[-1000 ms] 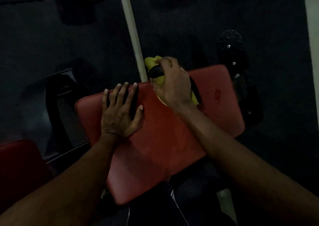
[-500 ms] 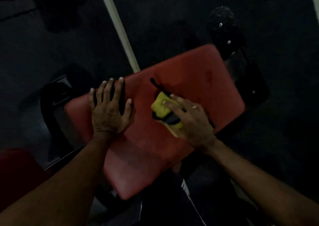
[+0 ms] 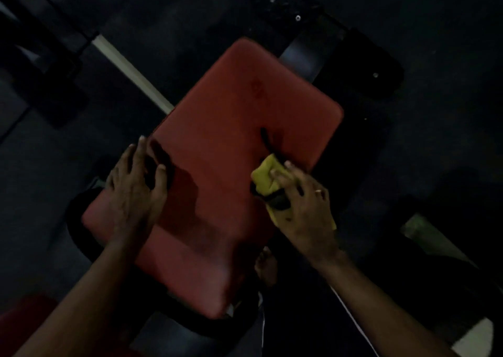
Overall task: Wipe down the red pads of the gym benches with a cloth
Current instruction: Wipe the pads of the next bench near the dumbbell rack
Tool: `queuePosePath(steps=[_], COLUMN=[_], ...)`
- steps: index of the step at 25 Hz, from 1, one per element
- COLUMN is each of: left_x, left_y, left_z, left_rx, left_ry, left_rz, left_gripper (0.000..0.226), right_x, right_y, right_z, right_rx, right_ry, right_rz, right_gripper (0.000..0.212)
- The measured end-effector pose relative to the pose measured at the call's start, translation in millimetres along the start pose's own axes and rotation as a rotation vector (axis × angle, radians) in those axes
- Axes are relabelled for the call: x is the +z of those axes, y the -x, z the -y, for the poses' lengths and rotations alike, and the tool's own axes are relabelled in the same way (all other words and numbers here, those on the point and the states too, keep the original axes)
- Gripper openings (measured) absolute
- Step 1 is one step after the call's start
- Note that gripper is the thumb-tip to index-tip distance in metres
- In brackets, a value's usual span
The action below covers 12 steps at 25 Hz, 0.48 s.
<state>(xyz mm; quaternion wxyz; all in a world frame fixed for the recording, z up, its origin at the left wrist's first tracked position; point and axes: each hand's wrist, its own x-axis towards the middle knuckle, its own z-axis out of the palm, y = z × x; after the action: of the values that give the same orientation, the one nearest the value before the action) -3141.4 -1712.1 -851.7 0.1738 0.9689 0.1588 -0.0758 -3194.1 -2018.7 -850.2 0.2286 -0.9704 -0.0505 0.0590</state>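
At pad edge: yellow cloth.

looks like a dim gym tbh: red bench pad on a black metal frame, dark rubbery floor underneath

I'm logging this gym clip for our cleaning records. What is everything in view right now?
red pad: one, red, centre, tilted across the view.
second red pad: one, red, bottom-left corner, mostly cut off.
yellow cloth: one, yellow with a dark part, at the red pad's right edge.
black frame: one, black, beyond the red pad's far end.
pale strip: one, cream, upper left, running toward the red pad.
floor: one, dark, all around.
left hand: one, resting on the red pad's left edge.
right hand: one, gripping the yellow cloth.
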Motion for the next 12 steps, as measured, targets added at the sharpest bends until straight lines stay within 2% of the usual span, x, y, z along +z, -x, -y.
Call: queuePosePath(steps=[2,4,5,8,9,12], left_x=[4.9,21.0,28.6,41.6,41.6,34.5], left_y=[-20.0,-37.7,-40.5,-36.1,-35.8,-36.5], left_z=[-20.0,-40.0,-45.4,-48.5,-47.0,-51.3], left_rx=[0.081,0.084,0.073,0.052,0.046,0.039], left_ry=[0.011,-0.024,-0.066,-0.148,-0.131,-0.033], left_rz=[0.019,0.032,0.020,-0.049,-0.046,-0.045], left_gripper=[0.066,0.066,0.067,0.068,0.068,0.065], right_x=[0.1,7.9,12.4,15.9,16.4,-5.7], right_y=[-7.5,-2.0,7.5,35.6,27.1,-29.7], right_z=[6.1,26.5,32.6,23.9,7.7,-13.1], right_rx=[0.231,0.405,0.415,0.204,0.200,0.442], right_ry=[-0.096,-0.192,-0.228,-0.190,-0.180,-0.169], right_rz=[-0.111,-0.225,-0.248,-0.147,-0.144,-0.245], right_gripper=[0.067,0.066,0.066,0.069,0.070,0.069])
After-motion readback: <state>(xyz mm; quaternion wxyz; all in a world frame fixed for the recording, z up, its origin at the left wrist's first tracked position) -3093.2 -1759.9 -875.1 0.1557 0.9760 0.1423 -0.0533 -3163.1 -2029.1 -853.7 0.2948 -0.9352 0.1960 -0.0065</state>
